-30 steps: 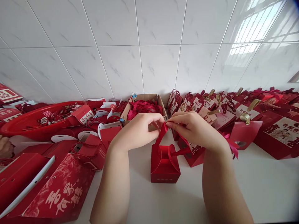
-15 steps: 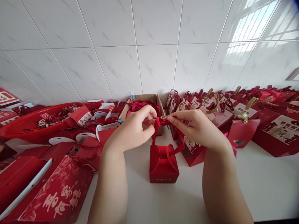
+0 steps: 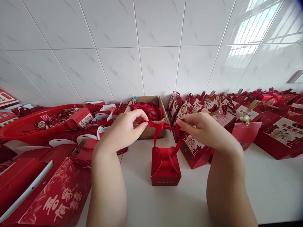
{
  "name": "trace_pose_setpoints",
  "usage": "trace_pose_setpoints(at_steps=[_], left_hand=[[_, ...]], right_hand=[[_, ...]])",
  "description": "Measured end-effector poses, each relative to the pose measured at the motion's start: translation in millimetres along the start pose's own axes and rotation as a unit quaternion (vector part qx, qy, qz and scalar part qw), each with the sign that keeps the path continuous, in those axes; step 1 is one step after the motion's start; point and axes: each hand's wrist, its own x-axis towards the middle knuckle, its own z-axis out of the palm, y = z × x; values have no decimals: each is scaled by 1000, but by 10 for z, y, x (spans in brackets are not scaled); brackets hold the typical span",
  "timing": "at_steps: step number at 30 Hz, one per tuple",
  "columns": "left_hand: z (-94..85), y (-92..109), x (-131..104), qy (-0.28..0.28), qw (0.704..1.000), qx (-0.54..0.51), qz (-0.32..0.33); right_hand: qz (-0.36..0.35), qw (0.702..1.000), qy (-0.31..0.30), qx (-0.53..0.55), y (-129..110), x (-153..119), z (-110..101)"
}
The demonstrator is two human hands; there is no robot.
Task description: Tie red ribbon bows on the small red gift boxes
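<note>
A small red gift box stands upright on the white table, its curved flaps folded in at the top with a gap between them. Red ribbon rises from both sides of the box and crosses in a knot above it. My left hand pinches one ribbon end between thumb and finger, left of the knot. On the other side, my right hand pinches the ribbon too, its remaining fingers curled. Between the two hands the ribbon runs nearly level and looks taut.
Behind the box sits a cardboard box of loose red ribbons. A red plastic basket with small packets is at the left, among red boxes. Rows of finished-looking red gift boxes fill the right, along the tiled wall.
My hands have moved apart, the left one going left, drawing the ribbon into a tighter, straighter line above the box. The small box has stayed in place.
</note>
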Motion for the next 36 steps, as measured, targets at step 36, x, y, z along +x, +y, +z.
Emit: trace_pose_setpoints(at_steps=[36], left_hand=[[717,-485,-521,193,882,-414,-119]], right_hand=[[-66,959,271,41,430,-662,441]])
